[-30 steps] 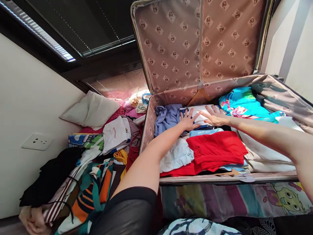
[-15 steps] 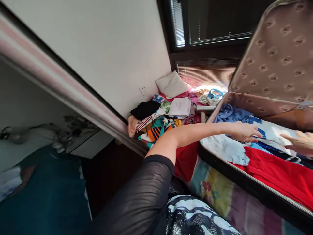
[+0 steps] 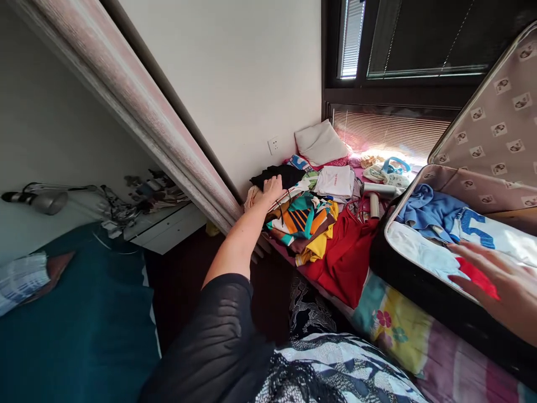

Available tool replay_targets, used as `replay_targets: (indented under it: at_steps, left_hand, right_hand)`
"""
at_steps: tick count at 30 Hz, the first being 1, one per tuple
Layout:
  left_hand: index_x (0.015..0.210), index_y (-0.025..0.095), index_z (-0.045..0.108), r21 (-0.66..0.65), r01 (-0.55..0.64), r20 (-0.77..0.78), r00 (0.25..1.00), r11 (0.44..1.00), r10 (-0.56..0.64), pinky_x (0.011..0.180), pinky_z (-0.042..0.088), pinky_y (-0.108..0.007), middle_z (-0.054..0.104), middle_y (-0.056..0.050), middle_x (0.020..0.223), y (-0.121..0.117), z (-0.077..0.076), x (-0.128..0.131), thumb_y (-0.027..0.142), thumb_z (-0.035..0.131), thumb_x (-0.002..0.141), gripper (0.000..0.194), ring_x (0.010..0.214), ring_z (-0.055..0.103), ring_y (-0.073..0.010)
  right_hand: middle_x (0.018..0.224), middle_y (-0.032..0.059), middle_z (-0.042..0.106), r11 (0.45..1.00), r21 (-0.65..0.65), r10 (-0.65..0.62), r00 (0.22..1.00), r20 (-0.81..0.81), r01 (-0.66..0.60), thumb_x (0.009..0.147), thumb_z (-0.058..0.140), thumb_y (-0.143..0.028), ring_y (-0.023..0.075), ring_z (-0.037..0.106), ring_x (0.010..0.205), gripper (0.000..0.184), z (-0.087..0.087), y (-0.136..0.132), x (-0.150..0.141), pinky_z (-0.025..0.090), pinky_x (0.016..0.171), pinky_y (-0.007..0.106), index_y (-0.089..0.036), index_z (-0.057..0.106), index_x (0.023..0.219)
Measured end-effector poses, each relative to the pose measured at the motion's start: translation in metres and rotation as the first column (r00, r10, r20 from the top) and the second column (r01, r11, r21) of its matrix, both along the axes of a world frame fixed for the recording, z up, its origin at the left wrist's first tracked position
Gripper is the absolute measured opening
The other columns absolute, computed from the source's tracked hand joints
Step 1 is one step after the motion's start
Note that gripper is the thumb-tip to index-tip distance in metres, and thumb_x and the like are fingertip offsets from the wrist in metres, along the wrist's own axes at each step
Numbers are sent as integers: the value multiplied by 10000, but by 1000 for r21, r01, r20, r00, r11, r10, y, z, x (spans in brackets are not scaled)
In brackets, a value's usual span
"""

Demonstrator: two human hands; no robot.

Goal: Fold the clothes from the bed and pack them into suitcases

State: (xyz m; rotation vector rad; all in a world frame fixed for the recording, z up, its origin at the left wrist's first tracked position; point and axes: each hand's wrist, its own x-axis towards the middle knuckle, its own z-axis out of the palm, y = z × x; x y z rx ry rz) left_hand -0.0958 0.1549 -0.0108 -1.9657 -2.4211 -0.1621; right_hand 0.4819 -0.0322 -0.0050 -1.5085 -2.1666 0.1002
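Observation:
My left hand (image 3: 272,187) reaches out to the pile of folded clothes (image 3: 308,215) on the bed beside the open suitcase (image 3: 440,235). It rests on the pile's far left end, by a black garment (image 3: 274,174) and a striped one, and its fingers are hidden. My right hand (image 3: 497,282) hovers open, fingers spread, over the suitcase's near edge, above a red garment (image 3: 478,277) and a white one (image 3: 419,252). A blue garment (image 3: 423,207) and a white shirt with blue print (image 3: 486,229) lie deeper inside.
The suitcase lid (image 3: 495,134) stands upright at the right. A white pillow (image 3: 319,143) lies by the wall under the window. A red cloth (image 3: 348,252) hangs off the bed. A wardrobe edge (image 3: 138,101) runs diagonally; a desk with a lamp (image 3: 42,198) is at the left.
The view swung left. My left hand left the suitcase and moved to the clothes pile at the left. My right hand lifted off the packed clothes and drew back to the near edge.

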Motion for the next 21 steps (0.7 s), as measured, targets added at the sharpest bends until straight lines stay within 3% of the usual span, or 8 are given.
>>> replay_targets:
  at_steps: [3,6,11,15,16,18,21]
  left_hand:
    - [1419,45,628,-73,-39,65,997,997,44,1125,456,-436,641,-279,1416,19,9,-11,202,612,968,477,1334,613,-358]
    - [1394,46,652,-47,-76,114,990,996,81,1092,490,-434,653,-290,1403,40,32,-21,164,676,907,501,1331,626,-377]
    - [1254,39,714,129,-193,463,879,973,113,1139,457,-445,694,-258,1340,55,98,-48,194,796,861,430,1393,582,-372]
    - [1250,64,699,202,-133,626,779,970,-24,1043,544,-397,759,-149,1235,33,160,-58,242,686,1005,303,1225,683,-241]
    - [1213,65,708,222,-97,683,725,970,-84,1042,547,-384,779,-118,1172,23,174,-57,282,688,1024,288,1198,687,-209]
    - [1100,75,735,267,-15,813,540,964,-217,1092,528,-393,804,-68,1026,3,197,-47,370,769,991,317,1197,677,-189]
    - [1037,96,737,332,70,916,216,941,-339,1165,499,-440,816,-30,936,-27,215,-13,358,755,997,266,1219,681,-202]
  right_hand:
    - [1461,72,664,993,-13,116,993,16,-116,923,540,-687,402,661,1304,536,-11,-13,-22,596,1027,634,-439,645,1386]
    - [1423,58,693,992,-66,107,994,17,-106,932,566,-659,391,670,1302,509,-19,-19,-24,627,1008,596,-411,666,1365]
    - [1302,58,756,986,-150,64,996,-61,-72,895,595,-685,395,709,1237,525,-8,-27,-31,665,929,556,-357,735,1279]
    - [1096,77,805,938,-337,0,969,-246,-86,835,646,-708,340,797,969,630,5,-24,-52,689,781,456,-316,718,1323]
    - [1056,85,806,912,-396,-24,952,-306,-104,819,665,-713,326,800,923,659,7,-22,-60,687,763,433,-301,709,1331]
    - [1077,102,801,857,-483,-71,888,-455,-180,792,717,-715,315,798,941,695,12,-20,-80,685,801,409,-278,695,1331]
    - [1294,152,740,752,-532,-154,682,-715,-389,787,799,-696,320,776,1057,754,17,-19,-119,667,918,446,-264,639,1383]
